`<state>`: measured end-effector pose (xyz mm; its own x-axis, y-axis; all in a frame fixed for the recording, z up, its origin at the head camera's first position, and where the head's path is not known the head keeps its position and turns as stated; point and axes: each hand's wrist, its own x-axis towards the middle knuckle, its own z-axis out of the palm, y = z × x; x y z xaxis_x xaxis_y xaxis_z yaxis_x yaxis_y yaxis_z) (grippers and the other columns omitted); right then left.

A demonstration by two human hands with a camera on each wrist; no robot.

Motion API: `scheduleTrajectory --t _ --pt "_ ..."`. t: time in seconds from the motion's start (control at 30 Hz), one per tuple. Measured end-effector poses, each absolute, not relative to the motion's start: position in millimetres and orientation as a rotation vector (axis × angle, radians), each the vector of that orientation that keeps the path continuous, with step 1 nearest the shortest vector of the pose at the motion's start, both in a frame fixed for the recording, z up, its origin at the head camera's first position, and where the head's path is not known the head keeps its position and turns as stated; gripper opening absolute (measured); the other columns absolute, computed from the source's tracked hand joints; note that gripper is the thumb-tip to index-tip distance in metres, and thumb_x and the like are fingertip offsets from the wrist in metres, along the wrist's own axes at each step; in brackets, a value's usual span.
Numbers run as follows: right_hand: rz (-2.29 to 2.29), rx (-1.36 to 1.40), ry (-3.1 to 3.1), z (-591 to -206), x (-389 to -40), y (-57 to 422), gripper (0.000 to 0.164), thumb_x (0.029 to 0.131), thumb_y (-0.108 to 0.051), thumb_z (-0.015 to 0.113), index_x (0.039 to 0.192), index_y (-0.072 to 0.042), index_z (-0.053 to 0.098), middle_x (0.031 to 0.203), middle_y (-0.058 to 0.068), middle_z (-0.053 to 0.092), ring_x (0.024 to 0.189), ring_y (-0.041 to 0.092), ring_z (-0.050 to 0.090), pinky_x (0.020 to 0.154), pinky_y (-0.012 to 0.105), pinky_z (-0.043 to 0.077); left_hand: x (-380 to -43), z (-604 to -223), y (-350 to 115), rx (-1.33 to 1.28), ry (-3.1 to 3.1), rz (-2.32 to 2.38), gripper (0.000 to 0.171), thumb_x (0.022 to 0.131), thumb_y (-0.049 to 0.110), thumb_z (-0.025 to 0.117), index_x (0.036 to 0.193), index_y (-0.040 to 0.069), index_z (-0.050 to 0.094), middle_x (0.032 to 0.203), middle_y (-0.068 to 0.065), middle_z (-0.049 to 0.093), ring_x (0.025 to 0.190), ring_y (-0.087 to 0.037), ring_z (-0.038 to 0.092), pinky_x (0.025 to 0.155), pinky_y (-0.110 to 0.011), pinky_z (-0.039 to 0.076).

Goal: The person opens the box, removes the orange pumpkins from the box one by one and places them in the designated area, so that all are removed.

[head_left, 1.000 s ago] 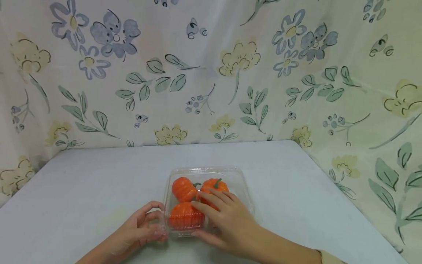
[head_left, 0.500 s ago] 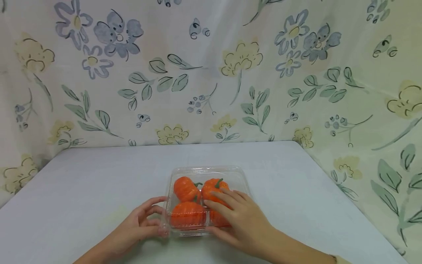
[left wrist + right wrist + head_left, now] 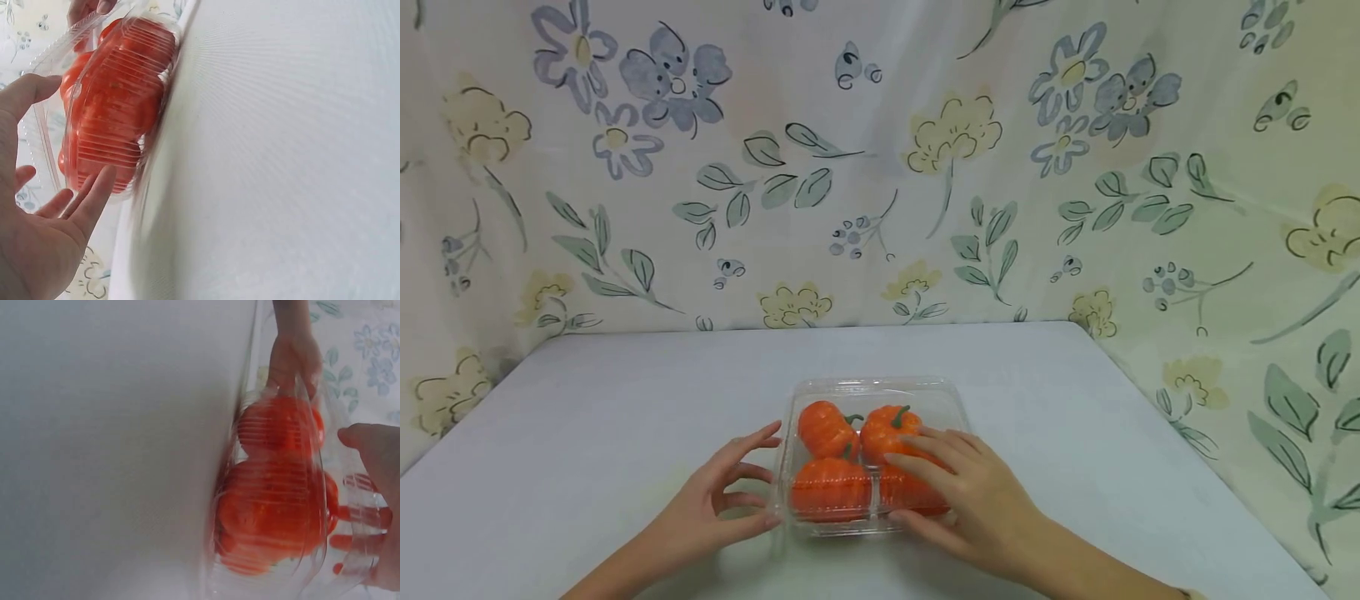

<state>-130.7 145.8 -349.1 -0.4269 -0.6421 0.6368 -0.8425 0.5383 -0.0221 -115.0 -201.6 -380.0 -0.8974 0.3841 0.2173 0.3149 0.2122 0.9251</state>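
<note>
- Across the back, from nine o'clock round through twelve to three, hangs a pale cloth [image 3: 880, 108] printed with blue and yellow flowers and green leaves.
- Below it spreads a white table [image 3: 1075, 400].
- On the table, toward six o'clock from the picture's centre, sits a clear plastic container [image 3: 837, 528], ribbed along its sides; how its clear layers fit together is hard to tell.
- At four o'clock of the container is a person's right hand [image 3: 981, 496], palm down, fingers loosely spread over its right part, gripping nothing; whether they touch the plastic is unclear.
- Between eight and nine o'clock is the left hand [image 3: 715, 500], relaxed, fingers apart and thumb extended, holding nothing, the fingertips just beside the container's wall.
- Inside the container are four orange pumpkins: one at eight o'clock [image 3: 831, 492], one at ten [image 3: 826, 427], one at one [image 3: 882, 433], and one near five [image 3: 910, 492], partly hidden by the right hand.
- Smallest are the green stems, the clearest on the one o'clock pumpkin [image 3: 901, 414].
</note>
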Motion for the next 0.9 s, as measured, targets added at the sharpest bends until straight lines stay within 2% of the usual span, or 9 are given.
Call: scheduleTrajectory --t 0.2,0.3,0.43,0.53,0.7,0.9 --pt "0.513 1.221 -2.133 -350.4 -134.8 152.0 0.042 0.101 -0.049 0.068 0.13 -0.019 0.073 0.129 0.0 0.072 0.121 0.026 0.068 0.099 0.047 0.057 -113.3 -376.2 -200.3 0.788 2.584 1.699 0.087 0.086 0.016 0.089 0.16 0.024 0.045 0.155 -0.007 0.044 0.124 -0.006 0.056 0.092 -0.031 0.062" --pt "0.547 1.229 -2.099 -350.4 -137.0 155.7 0.04 0.101 -0.048 0.068 0.129 -0.02 0.073 0.127 0.0 0.072 0.12 0.026 0.069 0.097 0.049 0.058 -112.1 -374.4 -198.7 0.827 2.652 1.654 0.086 0.085 0.019 0.09 0.159 0.025 0.046 0.156 -0.003 0.043 0.128 -0.004 0.052 0.093 -0.032 0.062" --pt "0.581 1.237 -2.059 -350.5 -139.7 160.3 0.038 0.102 -0.046 0.068 0.127 -0.019 0.073 0.124 -0.001 0.073 0.117 0.025 0.069 0.096 0.049 0.058 -110.5 -371.6 -196.9 0.92 2.728 1.646 0.082 0.085 0.015 0.09 0.156 0.019 0.05 0.156 -0.008 0.045 0.134 -0.002 0.049 0.095 -0.033 0.061" --pt "0.606 1.24 -2.047 -350.3 -141.6 163.0 0.037 0.103 -0.046 0.066 0.126 -0.018 0.074 0.123 -0.002 0.073 0.118 0.024 0.068 0.101 0.043 0.055 -110.1 -369.3 -195.7 0.967 2.783 1.651 0.077 0.085 0.011 0.089 0.154 0.015 0.054 0.154 -0.013 0.047 0.136 0.0 0.048 0.096 -0.031 0.06" --pt "0.648 1.246 -2.033 -349.2 -144.5 167.0 0.038 0.104 -0.045 0.064 0.126 -0.015 0.074 0.122 -0.002 0.073 0.118 0.024 0.067 0.114 0.028 0.044 -110.3 -366.6 -194.0 1.027 2.839 1.645 0.073 0.085 0.006 0.088 0.15 0.013 0.057 0.154 -0.013 0.049 0.137 -0.002 0.049 0.099 -0.028 0.058" --pt "0.686 1.284 -1.947 -347.5 -150.7 168.9 0.037 0.104 -0.04 0.065 0.125 -0.011 0.074 0.12 0.001 0.074 0.115 0.025 0.067 0.117 0.024 0.04 -108.1 -358.4 -189.7 1.118 2.99 1.555 0.068 0.08 0.005 0.091 0.142 0.015 0.065 0.151 -0.007 0.054 0.135 -0.005 0.052 0.098 -0.03 0.059"
